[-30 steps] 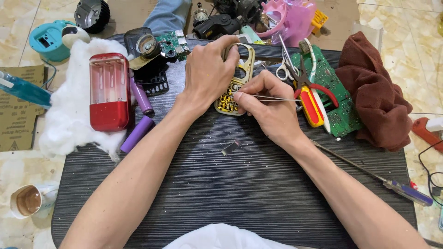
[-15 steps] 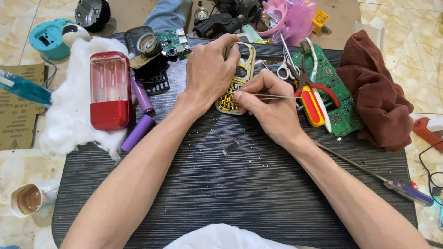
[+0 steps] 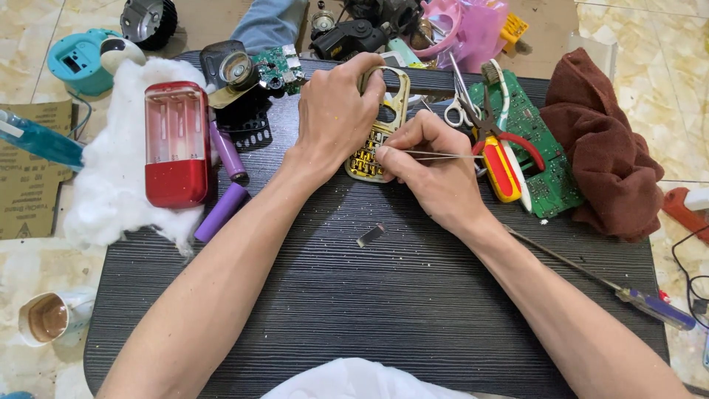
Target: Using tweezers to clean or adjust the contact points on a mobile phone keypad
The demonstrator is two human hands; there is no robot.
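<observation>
My left hand (image 3: 336,111) grips a small gold-coloured phone frame with a keypad (image 3: 373,148) and holds it against the black table (image 3: 369,295). Its fingers curl over the frame's upper part. My right hand (image 3: 428,166) pinches thin metal tweezers (image 3: 443,154) with the tip at the keypad. A small loose metal piece (image 3: 371,235) lies on the table just below both hands.
A red and clear case (image 3: 176,144) lies on white cotton at left, two purple batteries (image 3: 221,210) beside it. Pliers (image 3: 502,159), scissors (image 3: 459,111), a green circuit board (image 3: 546,185) and a brown cloth (image 3: 602,148) sit at right. A screwdriver (image 3: 642,303) lies near the right edge.
</observation>
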